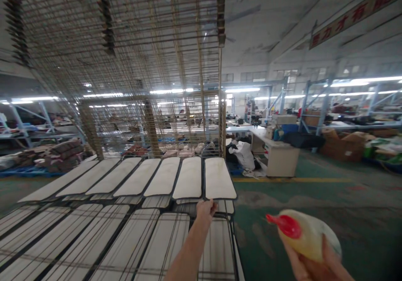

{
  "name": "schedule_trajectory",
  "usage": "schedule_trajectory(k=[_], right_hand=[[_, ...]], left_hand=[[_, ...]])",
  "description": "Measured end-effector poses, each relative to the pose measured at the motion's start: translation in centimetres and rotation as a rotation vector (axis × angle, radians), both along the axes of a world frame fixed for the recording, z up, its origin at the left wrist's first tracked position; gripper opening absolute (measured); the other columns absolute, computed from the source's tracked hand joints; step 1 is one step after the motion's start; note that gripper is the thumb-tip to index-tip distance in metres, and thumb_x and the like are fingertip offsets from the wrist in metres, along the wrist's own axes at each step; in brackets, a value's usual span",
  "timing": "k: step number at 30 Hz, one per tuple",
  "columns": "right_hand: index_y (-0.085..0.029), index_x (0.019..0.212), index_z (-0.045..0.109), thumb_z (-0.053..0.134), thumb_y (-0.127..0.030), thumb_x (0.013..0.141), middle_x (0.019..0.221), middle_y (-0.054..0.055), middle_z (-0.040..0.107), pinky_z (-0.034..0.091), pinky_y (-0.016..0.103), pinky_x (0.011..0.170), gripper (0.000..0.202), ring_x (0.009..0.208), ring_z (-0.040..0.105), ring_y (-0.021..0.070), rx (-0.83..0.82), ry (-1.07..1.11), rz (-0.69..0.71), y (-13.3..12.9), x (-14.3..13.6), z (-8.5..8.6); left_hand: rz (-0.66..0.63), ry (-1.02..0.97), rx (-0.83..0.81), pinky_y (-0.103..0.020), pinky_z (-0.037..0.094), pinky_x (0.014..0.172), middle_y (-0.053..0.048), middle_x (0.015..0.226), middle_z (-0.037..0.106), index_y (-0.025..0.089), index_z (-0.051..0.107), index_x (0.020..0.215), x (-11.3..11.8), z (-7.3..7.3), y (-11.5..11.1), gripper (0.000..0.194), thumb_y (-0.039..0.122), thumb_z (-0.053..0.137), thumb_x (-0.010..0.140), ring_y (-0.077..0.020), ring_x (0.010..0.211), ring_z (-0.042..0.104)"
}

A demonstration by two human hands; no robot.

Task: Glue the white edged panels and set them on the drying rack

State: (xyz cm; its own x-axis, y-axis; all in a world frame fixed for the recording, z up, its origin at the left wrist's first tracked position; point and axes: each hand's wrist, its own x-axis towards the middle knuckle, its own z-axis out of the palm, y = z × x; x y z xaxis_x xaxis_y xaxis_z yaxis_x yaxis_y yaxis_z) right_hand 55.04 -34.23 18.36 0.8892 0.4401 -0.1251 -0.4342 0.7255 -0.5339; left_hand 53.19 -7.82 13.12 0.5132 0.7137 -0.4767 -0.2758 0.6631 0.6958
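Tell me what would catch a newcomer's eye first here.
The red-tipped yellowish bottle in the right hand, at the lower right, stands out first. Next come the tilted wire racks filling the upper left. Below them lies a row of white panels, with the left hand at the near edge of the rightmost one.

So the bare left forearm (187, 249) stretches up from bottom centre, its bare left hand (204, 208) just below mid-frame, fingers folded in. Bare right hand (310, 269)'s down lower right, fingers curled in a grip.
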Motion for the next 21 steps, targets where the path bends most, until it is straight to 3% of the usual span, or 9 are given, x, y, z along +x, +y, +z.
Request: schedule_trajectory(k=[5,8,10,12,15,17,19,21], right_hand=[[-0.014,0.090,0.068,0.062,-0.033,0.079,0.086,0.009,0.073,0.057,0.028,0.074,0.023,0.079,0.069,0.0191,0.016,0.196,0.026,4.2,-1.9,3.6],[-0.012,0.089,0.067,0.055,-0.031,0.084,0.085,0.011,0.072,0.056,0.028,0.076,0.023,0.079,0.069,0.0186,0.024,0.222,0.061,6.3,-2.2,4.9],[-0.012,0.094,0.066,0.054,-0.031,0.085,0.089,0.011,0.072,0.055,0.029,0.080,0.024,0.081,0.069,0.0181,0.024,0.169,0.086,7.8,-2.8,5.9],[-0.012,0.101,0.064,0.054,-0.028,0.086,0.095,0.010,0.072,0.053,0.030,0.085,0.024,0.086,0.068,0.0178,0.032,0.108,0.111,9.4,-4.0,7.2],[-0.012,0.109,0.061,0.050,-0.021,0.088,0.100,0.010,0.070,0.051,0.031,0.089,0.025,0.095,0.065,0.0176,0.047,0.097,0.193,12.6,-7.2,9.7],[-0.011,0.110,0.061,0.047,-0.019,0.089,0.103,0.010,0.070,0.051,0.032,0.089,0.026,0.099,0.064,0.0177,0.048,0.104,0.274,15.0,-10.5,11.1],[-0.013,0.110,0.061,0.045,-0.018,0.090,0.104,0.009,0.069,0.053,0.031,0.085,0.026,0.099,0.064,0.0177,0.038,0.107,0.367,17.8,-14.6,12.1],[-0.014,0.109,0.062,0.044,-0.019,0.091,0.103,0.009,0.069,0.056,0.029,0.079,0.026,0.095,0.065,0.0178,0.018,0.097,0.465,20.5,-19.6,12.4]], left_hand=[[-0.031,-0.064,-0.009,-0.033,0.054,0.068,-0.006,0.104,0.061,0.014,0.057,0.110,-1.8,0.7,-0.8,0.026,0.028,0.055,0.087,-0.0159,0.083,0.061],[-0.079,-0.104,-0.013,-0.025,0.052,0.058,-0.001,0.077,0.061,0.011,0.059,0.085,-3.7,1.6,-1.6,0.006,0.015,0.055,0.086,-0.0101,0.063,0.058],[-0.117,-0.138,-0.005,-0.022,0.049,0.054,0.000,0.061,0.056,0.011,0.055,0.068,-5.6,2.4,-2.2,0.014,0.004,0.057,0.080,-0.0098,0.055,0.058],[-0.140,-0.183,0.019,-0.020,0.047,0.051,-0.001,0.057,0.056,0.012,0.053,0.063,-8.3,3.2,-2.8,0.018,0.000,0.063,0.071,-0.0124,0.056,0.061],[-0.107,-0.246,0.089,-0.022,0.047,0.053,-0.002,0.070,0.061,0.014,0.060,0.078,-14.4,3.4,-3.3,0.025,0.005,0.074,0.060,-0.0173,0.066,0.065],[-0.018,-0.232,0.210,-0.026,0.049,0.060,-0.006,0.089,0.064,0.016,0.062,0.095,-20.0,2.4,-3.2,0.040,0.015,0.078,0.058,-0.0201,0.075,0.066],[0.182,-0.115,0.384,-0.029,0.050,0.067,-0.012,0.105,0.062,0.016,0.060,0.108,-27.0,0.7,-2.7,0.054,0.026,0.079,0.058,-0.0229,0.083,0.065],[0.478,0.079,0.530,-0.032,0.049,0.073,-0.017,0.110,0.061,0.015,0.058,0.113,-35.6,-1.2,-2.0,0.062,0.031,0.079,0.057,-0.0268,0.092,0.063]])
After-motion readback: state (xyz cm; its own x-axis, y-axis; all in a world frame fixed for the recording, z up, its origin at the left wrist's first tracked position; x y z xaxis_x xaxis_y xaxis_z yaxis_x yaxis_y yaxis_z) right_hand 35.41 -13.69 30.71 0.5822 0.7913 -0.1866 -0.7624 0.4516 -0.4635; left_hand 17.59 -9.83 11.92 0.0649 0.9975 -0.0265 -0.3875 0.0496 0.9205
